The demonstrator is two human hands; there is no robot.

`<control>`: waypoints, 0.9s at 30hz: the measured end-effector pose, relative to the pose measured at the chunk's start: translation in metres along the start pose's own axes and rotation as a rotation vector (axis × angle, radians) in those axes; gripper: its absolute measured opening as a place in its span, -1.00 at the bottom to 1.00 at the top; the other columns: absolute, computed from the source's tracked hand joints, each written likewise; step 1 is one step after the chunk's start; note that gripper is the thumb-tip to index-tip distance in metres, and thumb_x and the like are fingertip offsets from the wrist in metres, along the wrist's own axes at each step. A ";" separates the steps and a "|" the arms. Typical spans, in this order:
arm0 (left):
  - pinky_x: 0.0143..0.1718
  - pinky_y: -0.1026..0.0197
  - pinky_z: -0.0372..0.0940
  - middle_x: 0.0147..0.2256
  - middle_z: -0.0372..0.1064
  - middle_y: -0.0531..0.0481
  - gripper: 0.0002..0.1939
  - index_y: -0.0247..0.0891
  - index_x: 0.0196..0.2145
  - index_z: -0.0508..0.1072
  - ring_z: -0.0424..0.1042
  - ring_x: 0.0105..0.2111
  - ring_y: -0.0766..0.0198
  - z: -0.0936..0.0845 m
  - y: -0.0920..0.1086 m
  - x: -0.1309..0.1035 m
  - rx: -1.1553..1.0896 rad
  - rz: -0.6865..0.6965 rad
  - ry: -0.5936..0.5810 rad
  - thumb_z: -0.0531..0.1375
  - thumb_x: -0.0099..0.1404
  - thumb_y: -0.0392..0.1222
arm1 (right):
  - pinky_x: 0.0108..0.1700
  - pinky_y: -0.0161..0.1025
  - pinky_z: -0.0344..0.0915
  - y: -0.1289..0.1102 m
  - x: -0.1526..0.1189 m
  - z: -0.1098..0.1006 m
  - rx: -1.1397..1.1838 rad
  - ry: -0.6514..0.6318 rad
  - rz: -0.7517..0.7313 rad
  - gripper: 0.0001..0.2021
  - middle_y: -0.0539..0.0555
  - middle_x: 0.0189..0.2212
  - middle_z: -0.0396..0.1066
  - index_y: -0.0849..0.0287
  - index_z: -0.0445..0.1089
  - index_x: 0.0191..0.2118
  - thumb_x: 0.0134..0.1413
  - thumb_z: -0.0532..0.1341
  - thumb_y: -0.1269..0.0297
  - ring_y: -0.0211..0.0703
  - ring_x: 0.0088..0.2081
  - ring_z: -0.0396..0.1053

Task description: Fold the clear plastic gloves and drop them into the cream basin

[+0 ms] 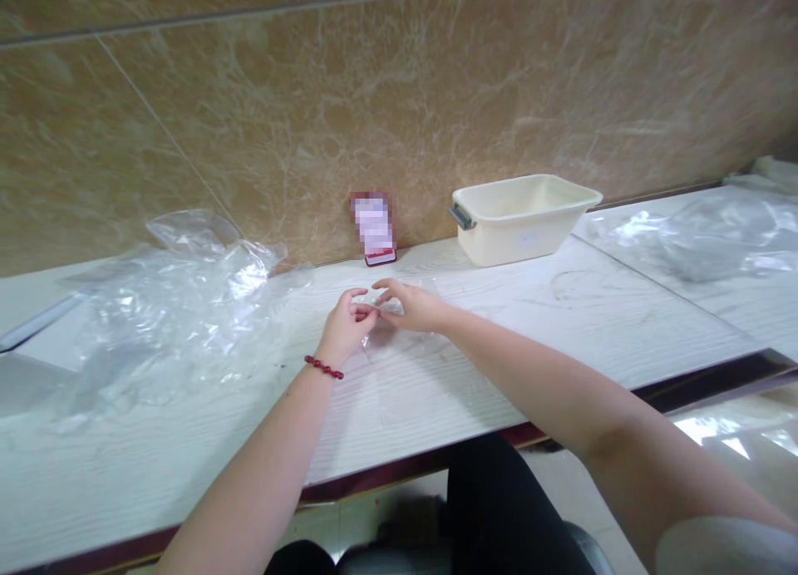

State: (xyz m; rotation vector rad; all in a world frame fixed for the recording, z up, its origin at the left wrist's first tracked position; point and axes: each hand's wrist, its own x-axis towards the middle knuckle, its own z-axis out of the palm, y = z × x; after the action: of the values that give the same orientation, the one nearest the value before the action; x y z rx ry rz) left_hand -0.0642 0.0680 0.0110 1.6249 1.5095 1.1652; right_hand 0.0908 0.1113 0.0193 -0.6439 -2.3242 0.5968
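My left hand (pixel 347 324), with a red bead bracelet (pixel 323 367) on the wrist, is closed with thumb and fingers pinched together. My right hand (pixel 412 307) meets it from the right, also pinching. Between the fingertips is a thin piece of clear plastic (pixel 387 334), perhaps a small bag. Its edges are hard to make out against the white table (pixel 430 392), and the fingers hide part of it. Just beyond both hands, a phone-like item with a blurred face and a red border (pixel 381 258) leans on the wall.
A large heap of crumpled clear plastic (pixel 180 309) lies to the left. A cream plastic tub (pixel 517 236) with a grey handle stands at the back right. More clear plastic (pixel 704 234) lies at the far right. Behind the table rises a brown marbled wall (pixel 399 101).
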 end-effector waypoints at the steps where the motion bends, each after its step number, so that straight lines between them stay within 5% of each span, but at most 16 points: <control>1: -0.41 0.25 0.22 -0.46 0.33 0.03 -0.55 -0.24 -0.14 0.11 0.36 -0.48 0.33 -0.001 0.000 0.000 0.032 0.013 -0.010 0.12 -0.01 -0.13 | -0.18 -0.30 0.12 -0.001 0.000 -0.001 0.005 -0.009 -0.002 -0.57 0.05 -0.30 0.34 0.24 0.05 -0.05 -0.13 0.09 0.43 -0.29 -0.24 0.26; 10: -0.58 0.31 0.07 -0.58 0.18 0.13 -0.68 -0.23 -0.31 0.17 0.21 -0.60 0.34 -0.010 0.001 -0.011 0.662 0.053 -0.128 0.12 -0.09 -0.21 | -0.22 -0.32 0.11 0.007 0.004 -0.009 -0.165 -0.174 -0.102 -0.73 0.03 -0.43 0.36 0.25 0.30 -0.23 -0.16 0.08 0.49 -0.27 -0.34 0.25; 20: -0.42 0.29 0.19 -0.44 0.28 0.05 -0.74 -0.24 -0.28 0.30 0.28 -0.45 0.33 -0.028 0.004 -0.004 0.542 0.182 -0.324 0.01 0.07 -0.13 | -0.19 -0.33 0.09 0.018 0.006 -0.016 -0.219 -0.248 -0.235 -0.84 0.03 -0.49 0.33 0.22 0.39 -0.48 -0.19 0.09 0.52 -0.29 -0.35 0.23; 27: -0.09 0.21 0.10 -0.23 0.27 -0.07 -0.69 -0.18 -0.25 0.43 0.25 -0.18 0.24 -0.047 -0.007 0.003 0.718 0.337 -0.272 0.01 0.10 -0.08 | -0.21 -0.34 0.10 0.015 0.005 -0.018 -0.280 -0.289 -0.193 -0.83 0.05 -0.47 0.28 0.20 0.42 -0.47 -0.20 0.11 0.51 -0.30 -0.38 0.22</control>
State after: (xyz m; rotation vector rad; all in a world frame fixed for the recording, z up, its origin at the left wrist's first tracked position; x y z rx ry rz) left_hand -0.1102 0.0662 0.0248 2.4719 1.6049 0.5218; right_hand 0.1042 0.1307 0.0257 -0.4716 -2.7333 0.2924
